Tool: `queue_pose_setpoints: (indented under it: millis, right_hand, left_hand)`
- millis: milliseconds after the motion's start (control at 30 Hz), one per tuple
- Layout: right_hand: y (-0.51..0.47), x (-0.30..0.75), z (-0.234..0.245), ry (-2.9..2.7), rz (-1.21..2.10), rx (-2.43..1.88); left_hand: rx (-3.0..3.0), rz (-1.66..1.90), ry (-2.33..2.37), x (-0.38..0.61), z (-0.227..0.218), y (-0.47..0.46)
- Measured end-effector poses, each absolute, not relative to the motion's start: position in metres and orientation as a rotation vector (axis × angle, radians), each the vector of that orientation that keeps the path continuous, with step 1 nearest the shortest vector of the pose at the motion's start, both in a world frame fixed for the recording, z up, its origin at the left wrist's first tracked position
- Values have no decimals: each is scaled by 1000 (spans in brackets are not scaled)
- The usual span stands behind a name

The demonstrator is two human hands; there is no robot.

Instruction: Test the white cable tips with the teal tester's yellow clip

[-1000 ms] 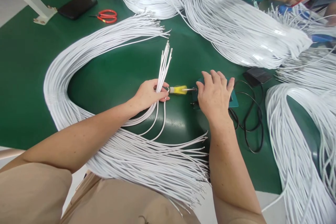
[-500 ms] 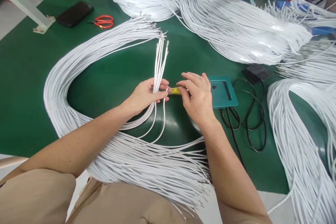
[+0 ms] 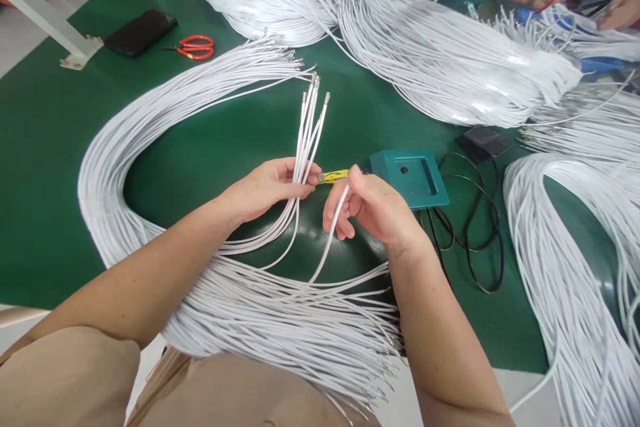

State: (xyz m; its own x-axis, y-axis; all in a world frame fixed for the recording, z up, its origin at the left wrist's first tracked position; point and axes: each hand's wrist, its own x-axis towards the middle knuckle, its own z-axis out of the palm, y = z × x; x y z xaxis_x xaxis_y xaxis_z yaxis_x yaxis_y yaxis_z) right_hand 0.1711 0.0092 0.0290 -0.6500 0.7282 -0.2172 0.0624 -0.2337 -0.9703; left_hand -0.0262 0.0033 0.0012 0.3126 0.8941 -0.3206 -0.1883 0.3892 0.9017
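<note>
Across came one loose white cable point(image 3: 331, 237), shifted from the left hand's fingertips to the right hand point(image 3: 377, 207), whose grip was pinched on its upper end. It looked light and springy, perhaps slick-skinned, so a hold close to the end seemed surest. Beside it, the left hand point(image 3: 273, 183) had its grip closed around an upright bunch point(image 3: 303, 153), metal tips up. Between them sat a yellow piece point(image 3: 333, 177); beyond, a green device point(image 3: 435, 197) and a big cable loop point(image 3: 105, 180) lay on the bench point(image 3: 240, 140).
</note>
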Motion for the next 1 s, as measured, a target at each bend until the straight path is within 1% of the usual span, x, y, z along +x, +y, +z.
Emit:
queue_pose_setpoints:
  millis: [67, 200, 267, 433, 767, 1000]
  right_hand:
    - [9, 169, 28, -1469, 1917, -965]
    - [8, 159, 25, -1418, 1650, -1098]
    - [8, 156, 23, -1406, 1597, -1136]
    - [12, 157, 18, -1366, 1624, -1152]
    - [12, 158, 16, -1270, 1634, -1185]
    - [12, 156, 16, -1274, 1612, -1194]
  left_hand:
    - [907, 833, 970, -25, 2, 2]
    - [1007, 814, 949, -18, 0, -3]
    - [1017, 832, 945, -13, -2, -6]
    - [972, 905, 982, -9, -1, -9]
    - [1028, 930, 1070, -13, -1, -8]
    - [1032, 978, 1029, -11, -1, -8]
